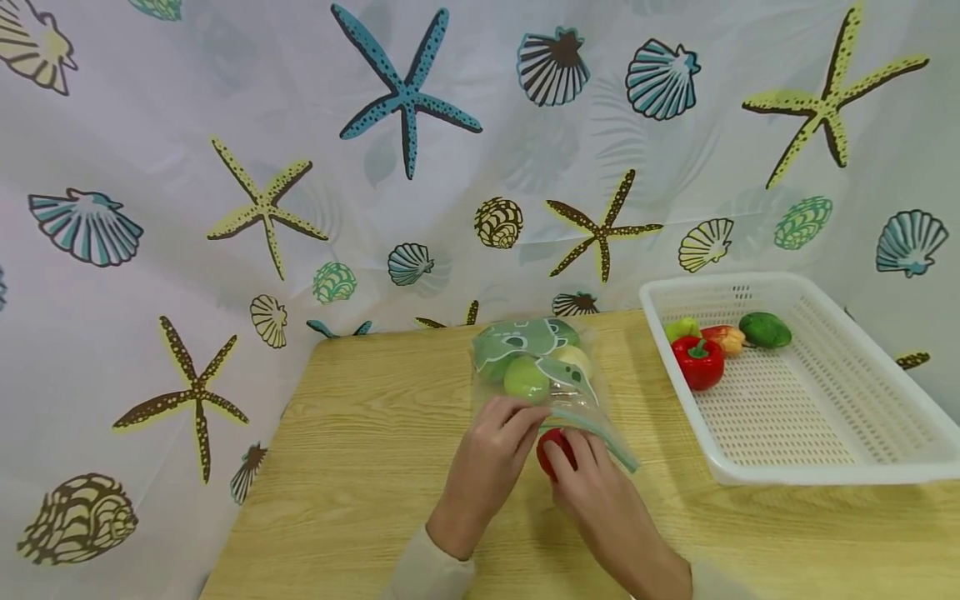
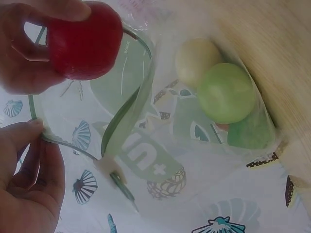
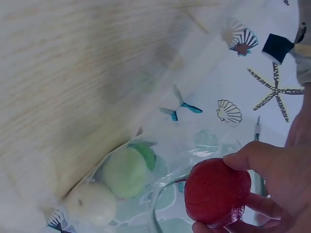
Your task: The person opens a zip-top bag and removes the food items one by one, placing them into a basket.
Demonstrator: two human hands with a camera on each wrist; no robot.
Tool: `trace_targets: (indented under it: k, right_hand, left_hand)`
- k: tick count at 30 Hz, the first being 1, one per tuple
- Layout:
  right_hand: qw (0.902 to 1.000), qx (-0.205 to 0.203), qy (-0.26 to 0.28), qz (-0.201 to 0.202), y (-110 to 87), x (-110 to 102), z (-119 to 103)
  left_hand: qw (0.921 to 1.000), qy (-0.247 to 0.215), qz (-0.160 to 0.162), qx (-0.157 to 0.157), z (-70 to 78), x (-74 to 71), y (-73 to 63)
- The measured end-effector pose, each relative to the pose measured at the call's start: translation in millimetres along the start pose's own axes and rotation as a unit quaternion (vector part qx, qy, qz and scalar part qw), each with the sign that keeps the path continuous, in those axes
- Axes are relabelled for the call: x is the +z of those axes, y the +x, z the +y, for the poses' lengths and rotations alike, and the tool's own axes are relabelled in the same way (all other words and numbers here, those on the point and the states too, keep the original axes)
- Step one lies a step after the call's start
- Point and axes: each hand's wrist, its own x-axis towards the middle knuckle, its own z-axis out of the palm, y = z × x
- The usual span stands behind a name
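Observation:
A clear zip bag [image 1: 551, 398] with a green cartoon print lies on the table. My left hand [image 1: 486, 462] pinches the rim of its mouth, which gapes in the left wrist view. My right hand [image 1: 603, 496] grips a round red fruit [image 3: 217, 191] at the bag's mouth, thumb on one side and fingers on the other; its exact kind is unclear. Inside the bag are a light green round fruit [image 2: 227, 93] and a pale yellow round one [image 2: 196, 60]. A darker green item beside them is partly hidden by the print.
To the right stands a white slotted basket [image 1: 780, 475]. It holds a red bell pepper [image 1: 701, 367], a dark green item [image 1: 765, 330], an orange-red item [image 1: 724, 338] and a yellow-green one [image 1: 681, 328]. Behind the wooden table [image 1: 360, 433] hangs a shell-and-starfish cloth [image 1: 450, 208].

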Motion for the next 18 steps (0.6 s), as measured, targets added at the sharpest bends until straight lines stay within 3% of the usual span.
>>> trace_targets:
  k: [8,18]
  right_hand:
    - [0.9940,0.042,0.086,-0.053,-11.5,-31,-8]
    - [0.9948,0.013,0.099,-0.020,-24.7,-54,-10]
  left_hand:
    - [1.0000,-0.006,-0.003,-0.004,-0.3,-0.8,0.0]
    - [0.9999,-0.012,0.004,0.003,-2.6,0.9,-1.4]
